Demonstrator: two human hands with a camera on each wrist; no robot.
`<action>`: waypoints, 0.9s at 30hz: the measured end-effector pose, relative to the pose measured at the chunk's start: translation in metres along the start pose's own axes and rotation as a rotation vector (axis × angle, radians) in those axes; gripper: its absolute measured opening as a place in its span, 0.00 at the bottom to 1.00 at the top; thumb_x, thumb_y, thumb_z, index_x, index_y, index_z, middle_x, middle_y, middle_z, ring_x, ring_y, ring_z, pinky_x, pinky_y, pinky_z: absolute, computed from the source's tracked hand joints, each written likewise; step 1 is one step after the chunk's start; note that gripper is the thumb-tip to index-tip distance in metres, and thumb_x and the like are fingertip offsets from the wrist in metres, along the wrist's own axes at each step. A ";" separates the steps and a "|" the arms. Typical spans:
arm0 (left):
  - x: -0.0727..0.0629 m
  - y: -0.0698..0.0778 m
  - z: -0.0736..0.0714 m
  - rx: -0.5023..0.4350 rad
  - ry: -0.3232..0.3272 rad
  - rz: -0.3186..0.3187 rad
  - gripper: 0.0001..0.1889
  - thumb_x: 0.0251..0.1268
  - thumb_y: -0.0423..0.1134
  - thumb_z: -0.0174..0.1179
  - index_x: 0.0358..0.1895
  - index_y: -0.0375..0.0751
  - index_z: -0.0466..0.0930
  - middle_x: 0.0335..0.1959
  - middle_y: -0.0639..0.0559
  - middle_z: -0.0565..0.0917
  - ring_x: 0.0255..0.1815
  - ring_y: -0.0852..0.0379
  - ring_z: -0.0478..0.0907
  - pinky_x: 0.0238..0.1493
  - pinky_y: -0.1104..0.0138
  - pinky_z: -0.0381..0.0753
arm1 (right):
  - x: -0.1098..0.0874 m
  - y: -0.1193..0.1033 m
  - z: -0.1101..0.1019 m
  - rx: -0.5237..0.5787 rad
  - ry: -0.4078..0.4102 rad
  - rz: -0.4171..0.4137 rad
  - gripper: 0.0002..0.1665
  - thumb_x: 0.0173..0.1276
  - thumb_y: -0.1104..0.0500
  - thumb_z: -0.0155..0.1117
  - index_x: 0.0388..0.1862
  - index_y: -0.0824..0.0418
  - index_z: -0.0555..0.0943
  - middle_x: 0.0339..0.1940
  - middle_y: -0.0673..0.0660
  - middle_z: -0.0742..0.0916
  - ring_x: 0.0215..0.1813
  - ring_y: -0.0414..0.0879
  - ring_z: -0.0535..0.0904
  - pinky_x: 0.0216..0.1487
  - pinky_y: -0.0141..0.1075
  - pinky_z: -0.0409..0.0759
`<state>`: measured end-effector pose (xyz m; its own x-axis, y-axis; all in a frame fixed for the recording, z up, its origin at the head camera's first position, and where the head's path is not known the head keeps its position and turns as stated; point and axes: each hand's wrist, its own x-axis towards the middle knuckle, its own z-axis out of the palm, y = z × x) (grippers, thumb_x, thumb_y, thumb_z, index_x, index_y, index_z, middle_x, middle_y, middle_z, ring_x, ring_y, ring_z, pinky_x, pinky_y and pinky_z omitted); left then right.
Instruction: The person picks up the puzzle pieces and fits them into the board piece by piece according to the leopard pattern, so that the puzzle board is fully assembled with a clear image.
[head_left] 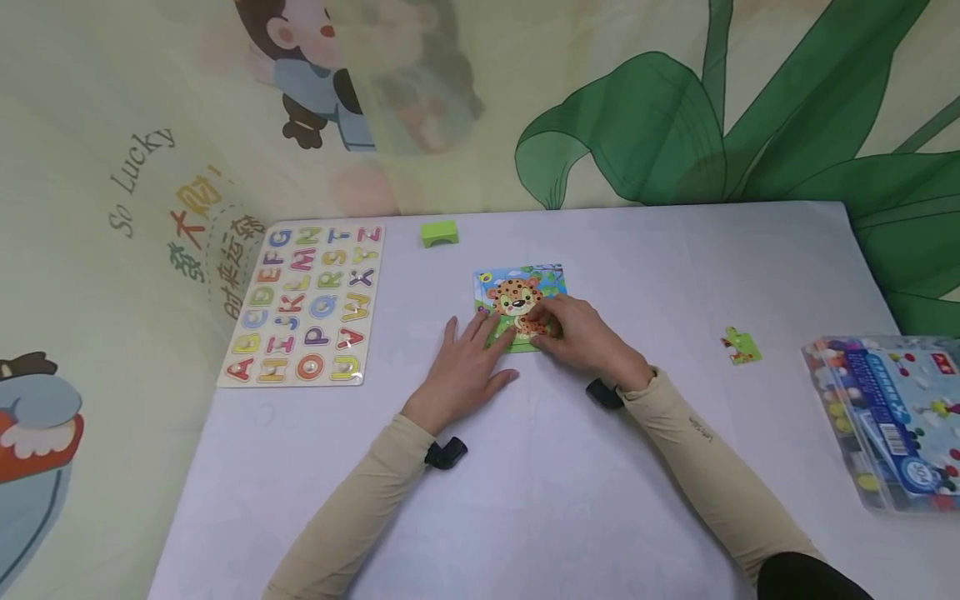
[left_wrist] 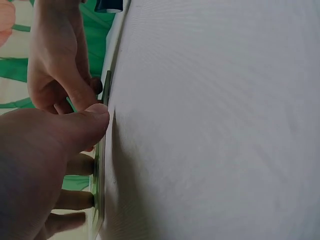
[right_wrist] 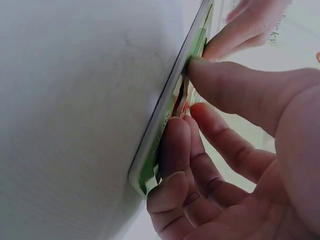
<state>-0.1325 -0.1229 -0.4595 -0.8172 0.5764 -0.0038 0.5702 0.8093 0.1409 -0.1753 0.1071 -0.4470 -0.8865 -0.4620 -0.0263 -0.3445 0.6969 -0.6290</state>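
Note:
A leopard jigsaw puzzle lies in its frame on the white table, past the middle. Resting on its lower left part is my left hand, fingers stretched out; its thumb stays off the picture in the head view. My right hand is over the lower right part. In the right wrist view its thumb and fingers pinch a puzzle piece that sits slightly raised from the board. The fingers hide much of this piece from above. A loose green puzzle piece lies on the table to the right.
An alphabet board with coloured letters lies at the left. A green block stands near the back edge. At the right edge is a clear plastic box with coloured balls. A printed cloth hangs behind the table.

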 end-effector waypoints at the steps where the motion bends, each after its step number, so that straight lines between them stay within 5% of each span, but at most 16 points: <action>1: 0.000 0.000 0.000 0.004 0.011 0.010 0.34 0.79 0.59 0.58 0.79 0.45 0.70 0.83 0.40 0.65 0.86 0.39 0.57 0.80 0.33 0.59 | 0.000 0.000 0.000 -0.001 0.004 0.004 0.17 0.69 0.62 0.76 0.55 0.65 0.84 0.45 0.60 0.87 0.42 0.50 0.82 0.45 0.42 0.80; 6: 0.002 0.002 0.000 0.028 -0.019 0.050 0.35 0.81 0.59 0.56 0.80 0.40 0.68 0.85 0.44 0.64 0.86 0.44 0.58 0.83 0.40 0.59 | 0.001 0.002 0.002 0.012 0.003 0.027 0.19 0.69 0.61 0.76 0.55 0.65 0.84 0.45 0.60 0.88 0.42 0.49 0.81 0.45 0.41 0.79; 11: 0.004 -0.001 -0.001 -0.045 -0.061 0.036 0.37 0.82 0.62 0.51 0.82 0.41 0.66 0.85 0.47 0.65 0.86 0.47 0.59 0.83 0.41 0.61 | 0.002 0.004 0.001 0.032 0.000 0.032 0.17 0.70 0.62 0.76 0.55 0.65 0.85 0.45 0.59 0.88 0.41 0.49 0.81 0.44 0.40 0.79; 18: 0.006 -0.004 -0.001 -0.109 -0.026 0.038 0.35 0.83 0.62 0.51 0.81 0.45 0.68 0.83 0.48 0.68 0.85 0.48 0.61 0.81 0.37 0.61 | 0.003 0.006 -0.001 0.075 0.032 0.043 0.16 0.68 0.63 0.77 0.53 0.64 0.86 0.42 0.59 0.89 0.38 0.48 0.81 0.42 0.39 0.78; 27: 0.006 0.003 0.000 -0.058 -0.019 0.024 0.33 0.85 0.59 0.49 0.79 0.41 0.71 0.83 0.46 0.68 0.85 0.45 0.62 0.80 0.33 0.59 | 0.006 0.007 0.007 0.087 0.075 0.094 0.19 0.67 0.62 0.77 0.55 0.65 0.86 0.42 0.60 0.90 0.36 0.48 0.81 0.38 0.37 0.77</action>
<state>-0.1356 -0.1171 -0.4587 -0.8011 0.5983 -0.0180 0.5836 0.7874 0.1984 -0.1812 0.1057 -0.4572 -0.9354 -0.3522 -0.0323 -0.2335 0.6835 -0.6915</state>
